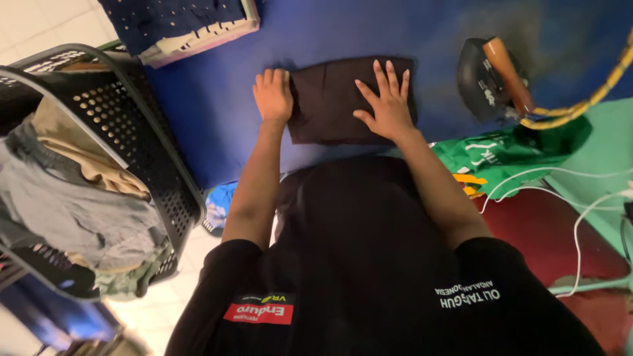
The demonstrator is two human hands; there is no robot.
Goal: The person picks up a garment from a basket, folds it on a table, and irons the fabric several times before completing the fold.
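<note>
Dark folded cloth [333, 99] — flat rectangle, lying on the blue padded surface, neatly squared

A home laundry corner, set up for ironing: a blue padded ironing mat [217, 112] spread low over a pale tiled floor [39, 23], a dark iron [488, 79] resting on its scorched patch (cord trailing off), and a black laundry basket [132, 138] heaped with crumpled clothes.

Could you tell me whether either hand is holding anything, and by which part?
Nothing is gripped: the left hand rests at the folded dark garment's left edge, the right hand lies flat on it.
</note>
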